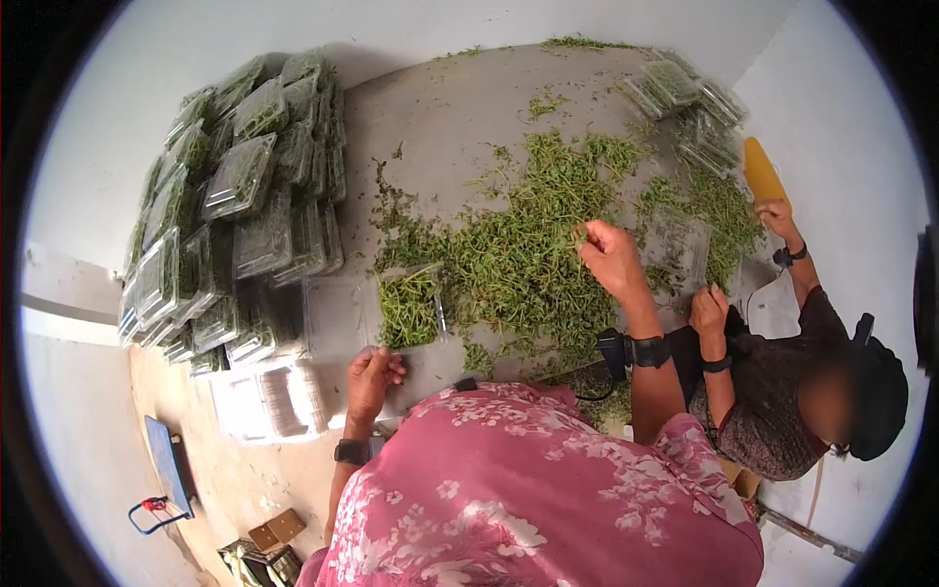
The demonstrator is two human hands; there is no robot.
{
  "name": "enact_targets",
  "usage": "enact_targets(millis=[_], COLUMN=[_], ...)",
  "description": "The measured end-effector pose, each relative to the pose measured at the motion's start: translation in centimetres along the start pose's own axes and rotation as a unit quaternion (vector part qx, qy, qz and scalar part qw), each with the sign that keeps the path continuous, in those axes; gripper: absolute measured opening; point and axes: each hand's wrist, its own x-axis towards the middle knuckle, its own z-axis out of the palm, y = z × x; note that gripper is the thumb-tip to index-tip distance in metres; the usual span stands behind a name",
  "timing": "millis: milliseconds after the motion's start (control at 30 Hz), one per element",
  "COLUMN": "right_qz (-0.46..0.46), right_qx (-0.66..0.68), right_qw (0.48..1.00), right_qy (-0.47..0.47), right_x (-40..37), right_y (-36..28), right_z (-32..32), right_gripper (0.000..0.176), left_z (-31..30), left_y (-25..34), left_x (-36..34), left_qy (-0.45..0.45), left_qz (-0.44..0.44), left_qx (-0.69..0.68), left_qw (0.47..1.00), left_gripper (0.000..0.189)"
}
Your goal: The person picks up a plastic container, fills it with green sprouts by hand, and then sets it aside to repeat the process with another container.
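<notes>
Loose green sprigs are heaped on the grey table. My right hand is over the right side of this heap, its fingertips pinched together among the greens; what they hold is too small to make out. An open clear plastic box, its tray filled with sprigs, lies left of the heap with its lid folded out to the left. Just below the box, at the table's near edge, my left hand has its fingers curled together, and whatever is in them is hidden.
Stacked closed boxes of greens rise at the left, near a stack of empty clear boxes. A co-worker at the right has both hands by another heap and an open box. More filled boxes stand at the back right.
</notes>
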Motion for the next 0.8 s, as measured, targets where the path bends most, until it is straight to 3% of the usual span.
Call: enact_targets(millis=[133,300,333,500,633,667,800], right_qz=[0.019,-0.017,-0.036,0.034,-0.079,-0.052,-0.023], right_qx=[-0.088,-0.143,-0.148,-0.275,-0.284,-0.263,-0.134], right_qw=[0.993,0.983,0.982,0.951,0.954,0.962,0.990], right_qy=[-0.078,-0.115,-0.114,-0.135,-0.053,-0.052,-0.042], right_x=[-0.2,-1.7,-1.9,-1.9,-2.6,-2.5,-2.5], right_y=[0.4,-1.4,-1.0,-0.1,1.6,1.7,-2.2], right_z=[-0.1,1.4,2.0,4.2,4.8,4.4,2.7], right_gripper=[0.011,0.022,0.032,0.035,0.034,0.020,0.012], left_z=[0.3,0.0,0.0,-0.3,-0.9,-1.0,-1.0], left_y=[0.3,0.0,0.1,-0.3,-0.6,-0.6,-0.3], left_x=[-0.2,-0.1,-0.1,0.2,0.5,0.4,0.5], left_qy=[0.011,0.002,0.003,-0.018,-0.035,-0.040,-0.049], left_qz=[-0.005,0.001,-0.002,0.009,0.007,0.006,0.000], left_qx=[-0.001,-0.014,-0.016,-0.021,-0.031,-0.029,-0.035], left_qw=[1.000,1.000,1.000,1.000,0.999,0.999,0.998], left_gripper=[0.022,0.021,0.021,0.020,0.018,0.019,0.018])
